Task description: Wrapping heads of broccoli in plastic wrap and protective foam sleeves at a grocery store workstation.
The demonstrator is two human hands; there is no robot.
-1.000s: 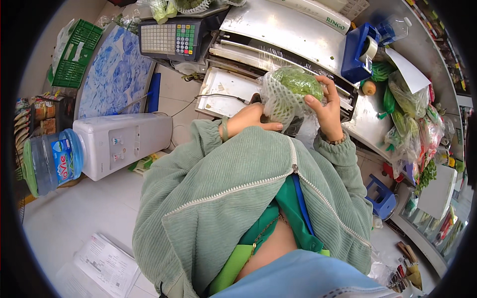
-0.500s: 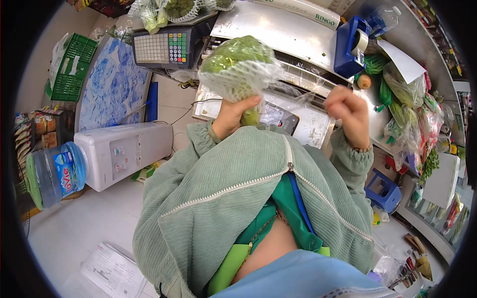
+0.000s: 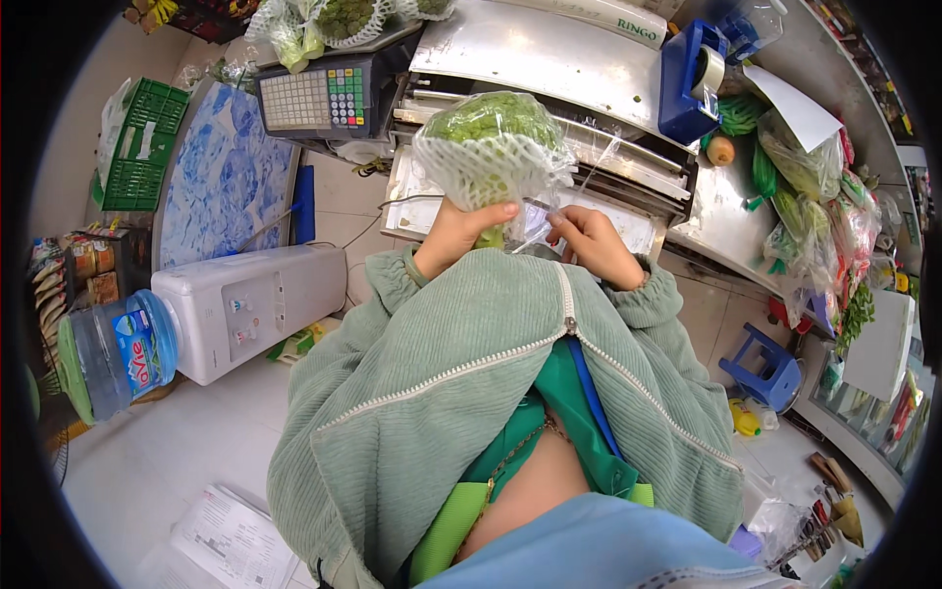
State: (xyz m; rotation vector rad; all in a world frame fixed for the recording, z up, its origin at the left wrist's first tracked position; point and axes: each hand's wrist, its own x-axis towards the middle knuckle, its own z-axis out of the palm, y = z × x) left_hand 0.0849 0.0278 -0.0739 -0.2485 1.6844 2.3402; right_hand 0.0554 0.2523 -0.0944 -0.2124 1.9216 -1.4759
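A head of broccoli [image 3: 491, 123] stands upright in front of my chest, its lower part in a white foam net [image 3: 466, 177] and clear plastic film over it. My left hand [image 3: 459, 234] is wrapped round its stem from the left. On the other side of the stem my right hand [image 3: 597, 245] pinches the clear plastic film [image 3: 538, 228] between thumb and fingers. Just beyond the broccoli lies the metal wrapping machine [image 3: 540, 49], with a roll of film [image 3: 613, 20] along its back.
A weighing scale with a keypad [image 3: 319, 98] stands at the back left, more netted broccoli on top. A blue tape dispenser [image 3: 692, 88] and bagged vegetables [image 3: 800, 216] are at right. The water dispenser [image 3: 245, 304] stands left, a blue stool [image 3: 763, 365] lower right.
My right hand has come in leftward and down to the stem with the film, which was stretched out to the right. The broccoli has shifted slightly right and nearer.
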